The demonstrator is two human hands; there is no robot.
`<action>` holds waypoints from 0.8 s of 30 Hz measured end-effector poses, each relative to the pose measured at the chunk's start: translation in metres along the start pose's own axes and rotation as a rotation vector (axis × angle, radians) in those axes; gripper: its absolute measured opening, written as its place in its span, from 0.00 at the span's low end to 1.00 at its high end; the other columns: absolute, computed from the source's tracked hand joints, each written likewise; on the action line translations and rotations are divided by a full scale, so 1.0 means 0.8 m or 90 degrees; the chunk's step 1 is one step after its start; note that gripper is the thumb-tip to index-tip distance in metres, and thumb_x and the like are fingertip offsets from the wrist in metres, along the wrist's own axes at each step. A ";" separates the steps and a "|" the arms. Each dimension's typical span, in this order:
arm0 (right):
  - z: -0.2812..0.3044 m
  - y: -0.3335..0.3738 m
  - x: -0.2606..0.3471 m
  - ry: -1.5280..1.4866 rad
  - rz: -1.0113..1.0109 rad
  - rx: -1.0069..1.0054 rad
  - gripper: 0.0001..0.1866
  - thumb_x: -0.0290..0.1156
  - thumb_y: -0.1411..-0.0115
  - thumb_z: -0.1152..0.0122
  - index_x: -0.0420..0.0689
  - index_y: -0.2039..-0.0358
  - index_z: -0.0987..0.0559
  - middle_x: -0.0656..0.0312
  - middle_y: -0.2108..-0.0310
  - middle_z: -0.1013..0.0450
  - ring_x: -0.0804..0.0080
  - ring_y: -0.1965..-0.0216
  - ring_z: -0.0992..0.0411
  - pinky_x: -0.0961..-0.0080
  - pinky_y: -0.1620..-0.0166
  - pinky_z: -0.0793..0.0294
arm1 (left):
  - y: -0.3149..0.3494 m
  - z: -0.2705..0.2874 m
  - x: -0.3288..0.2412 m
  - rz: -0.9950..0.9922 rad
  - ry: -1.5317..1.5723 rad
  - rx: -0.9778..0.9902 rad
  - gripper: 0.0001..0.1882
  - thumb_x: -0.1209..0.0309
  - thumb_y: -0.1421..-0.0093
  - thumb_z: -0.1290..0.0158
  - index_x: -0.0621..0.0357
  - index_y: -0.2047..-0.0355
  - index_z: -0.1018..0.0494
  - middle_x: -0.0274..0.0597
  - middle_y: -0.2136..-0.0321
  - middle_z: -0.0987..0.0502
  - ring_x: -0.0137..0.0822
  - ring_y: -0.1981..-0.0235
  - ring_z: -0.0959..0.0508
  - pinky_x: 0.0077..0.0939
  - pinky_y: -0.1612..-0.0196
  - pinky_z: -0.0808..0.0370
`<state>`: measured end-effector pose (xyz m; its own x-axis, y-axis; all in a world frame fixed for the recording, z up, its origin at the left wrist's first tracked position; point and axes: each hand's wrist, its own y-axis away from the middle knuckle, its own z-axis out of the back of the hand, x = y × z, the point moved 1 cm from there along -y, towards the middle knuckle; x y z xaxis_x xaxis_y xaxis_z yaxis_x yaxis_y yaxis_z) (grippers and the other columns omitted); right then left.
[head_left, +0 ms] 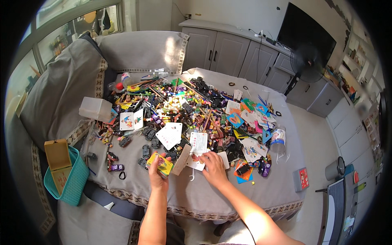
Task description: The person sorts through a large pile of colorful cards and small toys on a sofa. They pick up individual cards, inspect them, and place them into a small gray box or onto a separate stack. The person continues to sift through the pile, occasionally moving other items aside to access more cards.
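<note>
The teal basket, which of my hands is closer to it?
Left. Your left hand, holding yellow cards, is nearer the teal basket; your right hand is farther right.

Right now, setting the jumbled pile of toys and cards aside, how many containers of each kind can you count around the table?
Teal plastic basket: 1
Clear plastic box: 1
Clear plastic jar with blue band: 1
Total: 3
</note>
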<state>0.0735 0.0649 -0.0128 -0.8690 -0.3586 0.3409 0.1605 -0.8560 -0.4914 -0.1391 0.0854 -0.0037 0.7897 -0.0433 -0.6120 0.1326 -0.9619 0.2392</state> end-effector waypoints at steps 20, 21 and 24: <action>0.027 0.001 -0.046 -0.244 -0.382 -0.175 0.09 0.31 0.45 0.41 0.38 0.67 0.22 0.57 0.72 0.23 0.74 0.72 0.25 0.79 0.69 0.28 | 0.013 0.004 -0.003 0.080 -0.018 0.064 0.25 0.64 0.45 0.47 0.58 0.49 0.40 0.44 0.62 0.27 0.38 0.65 0.23 0.33 0.63 0.26; 0.033 0.011 -0.053 -0.218 -0.368 -0.204 0.09 0.30 0.45 0.42 0.37 0.68 0.23 0.60 0.73 0.24 0.77 0.73 0.26 0.81 0.69 0.28 | 0.019 -0.004 0.000 0.094 -0.031 0.078 0.25 0.64 0.45 0.47 0.58 0.49 0.40 0.44 0.61 0.27 0.38 0.65 0.24 0.32 0.63 0.26; 0.044 0.030 -0.061 -0.427 -0.419 -0.185 0.09 0.31 0.43 0.43 0.38 0.67 0.25 0.64 0.74 0.25 0.80 0.75 0.28 0.83 0.71 0.29 | 0.029 -0.020 0.016 0.128 -0.066 0.099 0.26 0.64 0.46 0.46 0.59 0.49 0.40 0.44 0.61 0.27 0.38 0.65 0.23 0.32 0.64 0.26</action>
<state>0.1364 0.0489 -0.0132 -0.2832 -0.0572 0.9574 -0.4597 -0.8680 -0.1878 -0.1164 0.0670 0.0064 0.7241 -0.2571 -0.6399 -0.1199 -0.9607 0.2503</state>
